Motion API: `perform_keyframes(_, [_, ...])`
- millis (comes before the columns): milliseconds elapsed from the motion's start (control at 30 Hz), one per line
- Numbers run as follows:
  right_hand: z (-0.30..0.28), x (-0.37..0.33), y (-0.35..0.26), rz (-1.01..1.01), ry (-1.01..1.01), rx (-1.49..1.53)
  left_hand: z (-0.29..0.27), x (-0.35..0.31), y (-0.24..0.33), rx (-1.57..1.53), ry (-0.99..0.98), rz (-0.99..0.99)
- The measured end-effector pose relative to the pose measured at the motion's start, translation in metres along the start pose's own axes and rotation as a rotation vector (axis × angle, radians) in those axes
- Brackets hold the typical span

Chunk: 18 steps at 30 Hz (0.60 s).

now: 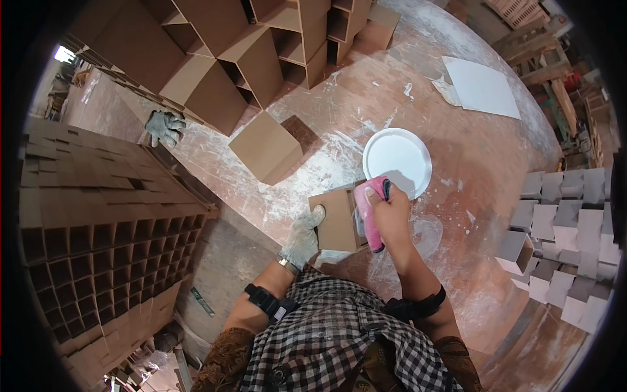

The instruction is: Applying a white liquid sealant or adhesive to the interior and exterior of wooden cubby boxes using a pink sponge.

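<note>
My left hand (302,236), in a pale work glove, grips the left side of a small brown box (333,228) on the worktable, thumb on its face. Bare, my right hand (390,212) is closed round a pink pad with dark edges (371,225), perhaps a sponge or folded cloth. The pad lies against the box's right side, where some whitish wet-looking coating shows. Just beyond my right hand sits a round white tray (392,151) with white material inside. Another brown box (264,147) stands apart, farther off to the left.
Brown boxes (261,65) are stacked at the far side, and a large stack (111,255) fills the left. White and grey boxes (562,228) are piled at right. A white sheet (482,86) and a loose glove (164,128) lie on the white-smeared tabletop (450,261).
</note>
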State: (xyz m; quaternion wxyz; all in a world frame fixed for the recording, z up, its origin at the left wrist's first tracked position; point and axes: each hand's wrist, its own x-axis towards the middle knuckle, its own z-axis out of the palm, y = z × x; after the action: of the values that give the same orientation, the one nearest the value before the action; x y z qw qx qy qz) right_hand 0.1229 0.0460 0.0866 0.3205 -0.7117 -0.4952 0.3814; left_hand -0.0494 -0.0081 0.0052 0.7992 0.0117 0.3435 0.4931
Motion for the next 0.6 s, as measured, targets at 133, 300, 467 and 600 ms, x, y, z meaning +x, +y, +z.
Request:
perform_keyframes(133, [0.005,-0.011,-0.006,-0.176,-0.069,-0.011,0.013,-0.006,0.004,0.045,-0.016,0.001])
perform_keyframes(300, [-0.023,-0.028,0.0,-0.519,-0.415,-0.055,0.009,-0.008,0.006,-0.05,-0.044,-0.022])
perform_keyframes(467, [-0.046,-0.039,0.001,-0.532,-0.502,-0.101,0.01,-0.002,0.008,-0.002,-0.026,-0.033])
perform_keyframes(600, [-0.031,-0.017,0.011,-0.495,-0.21,-0.136,0.017,-0.003,0.014,-0.144,-0.088,-0.089])
